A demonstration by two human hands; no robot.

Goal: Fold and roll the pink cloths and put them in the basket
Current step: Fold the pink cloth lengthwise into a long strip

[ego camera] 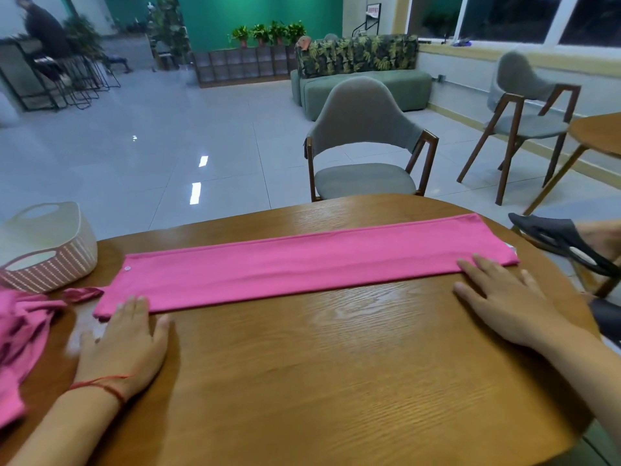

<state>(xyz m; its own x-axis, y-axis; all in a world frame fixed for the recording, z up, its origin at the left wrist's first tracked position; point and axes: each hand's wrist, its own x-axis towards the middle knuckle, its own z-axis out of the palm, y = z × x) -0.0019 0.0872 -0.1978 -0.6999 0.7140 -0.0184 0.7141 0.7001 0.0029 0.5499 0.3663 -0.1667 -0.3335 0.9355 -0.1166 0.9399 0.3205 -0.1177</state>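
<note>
We are working on the long, narrow, folded strip of bright pink cloth, which is lying flat across the round wooden table, running from near our left side out toward the far right edge. The strip looks ready for rolling, so we judge that the step is best done by starting at one short end, turning it over tightly and keeping the long edges lined up so the roll is not coning. Our left hand is lying flat, unclenched, palm down, with its fingertips touching the near left end of the strip and gripping nothing. Our right hand is likewise spread flat, its fingertips pressing on the near edge at the right end, pinning it rather than pinching it. The cream and brown striped woven basket is waiting at the left edge of the table, just beside a crumpled heap of more pink cloth still to be folded.
</note>
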